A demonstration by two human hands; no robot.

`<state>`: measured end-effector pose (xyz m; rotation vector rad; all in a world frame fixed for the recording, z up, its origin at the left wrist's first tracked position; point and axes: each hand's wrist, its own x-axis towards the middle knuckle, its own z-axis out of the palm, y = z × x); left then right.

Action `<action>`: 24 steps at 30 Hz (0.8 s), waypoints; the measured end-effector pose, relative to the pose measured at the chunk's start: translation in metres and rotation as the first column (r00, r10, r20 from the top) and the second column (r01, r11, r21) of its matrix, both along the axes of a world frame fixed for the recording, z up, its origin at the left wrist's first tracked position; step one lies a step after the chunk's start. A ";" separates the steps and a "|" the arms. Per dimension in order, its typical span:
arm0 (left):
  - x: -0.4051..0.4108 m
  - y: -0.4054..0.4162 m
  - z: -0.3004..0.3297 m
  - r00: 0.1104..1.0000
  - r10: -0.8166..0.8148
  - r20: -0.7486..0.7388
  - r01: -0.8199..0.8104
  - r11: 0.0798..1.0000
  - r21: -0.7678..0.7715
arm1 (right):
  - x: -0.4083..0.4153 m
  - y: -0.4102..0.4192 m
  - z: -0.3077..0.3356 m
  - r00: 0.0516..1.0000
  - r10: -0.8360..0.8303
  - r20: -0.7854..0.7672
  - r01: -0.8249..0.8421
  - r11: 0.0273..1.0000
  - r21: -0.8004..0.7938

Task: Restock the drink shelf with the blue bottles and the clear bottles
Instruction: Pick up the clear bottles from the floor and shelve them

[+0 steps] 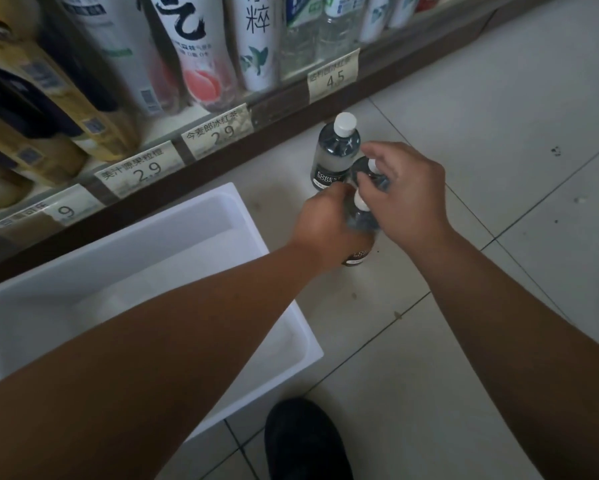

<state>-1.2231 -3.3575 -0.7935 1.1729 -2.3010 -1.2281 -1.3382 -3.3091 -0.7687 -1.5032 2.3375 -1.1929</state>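
Head view looks down on a tiled floor (498,98) running along a low drink shelf (221,147) fronted with price tags (332,76). Left of both hands sits a white bin (280,317), its long side angled toward the shelf. A black shoe (305,441) shows at the bottom edge, below the hands.

Three dark blue bottles stand on the floor between bin and shelf, each upright with its long axis vertical and white cap pointing up. The far bottle (334,157) stands free, just beyond the fingertips of both hands, its label reading FOREST SODA. The middle bottle (363,169) is under the right hand (408,192), whose fingers curl down round its neck and shoulder; the cap peeks out between them. The near bottle (360,233) stands directly below that grip and touches the middle one; the left hand (325,223) wraps its upper body from the left, fingers closed about it just beneath the cap. The two hands nearly meet over the caps.
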 end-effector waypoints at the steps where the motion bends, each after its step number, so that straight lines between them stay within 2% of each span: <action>1: 0.005 -0.002 0.005 0.999 0.033 -0.018 -0.033 0.999 0.008 | 0.003 0.002 0.001 0.999 -0.010 0.036 0.011 1.000 -0.029; 4: 0.026 -0.008 0.027 0.989 0.115 -0.093 -0.107 0.990 0.092 | 0.014 0.007 0.011 0.975 -0.061 0.213 0.081 0.993 -0.089; 6: 0.044 -0.016 0.044 0.968 0.188 -0.165 -0.157 0.971 0.182 | 0.024 0.012 0.024 0.927 -0.032 0.374 0.056 0.997 -0.054; 9: 0.068 -0.034 0.078 0.907 0.287 -0.308 -0.203 0.939 0.278 | 0.036 0.021 0.037 0.749 0.154 0.644 -0.204 0.979 0.003; 10: 0.076 -0.042 0.091 0.882 0.305 -0.358 -0.205 0.935 0.291 | 0.042 0.022 0.039 0.689 0.229 0.688 -0.301 0.953 -0.015; 12: 0.092 -0.057 0.119 0.853 0.314 -0.416 -0.201 0.935 0.294 | 0.054 0.019 0.043 0.625 0.333 0.706 -0.413 0.909 -0.063; 15: 0.116 -0.079 0.160 0.857 0.243 -0.454 -0.165 0.965 0.205 | 0.074 -0.003 0.059 0.580 0.381 0.720 -0.431 0.894 -0.125; 21: 0.153 -0.101 0.232 0.897 0.158 -0.412 -0.176 0.984 -0.007 | 0.115 -0.051 0.111 0.642 0.454 0.618 -0.429 0.880 -0.201; 24: 0.166 -0.108 0.274 0.934 0.110 -0.340 -0.147 0.985 -0.087 | 0.123 -0.071 0.137 0.664 0.496 0.560 -0.432 0.865 -0.254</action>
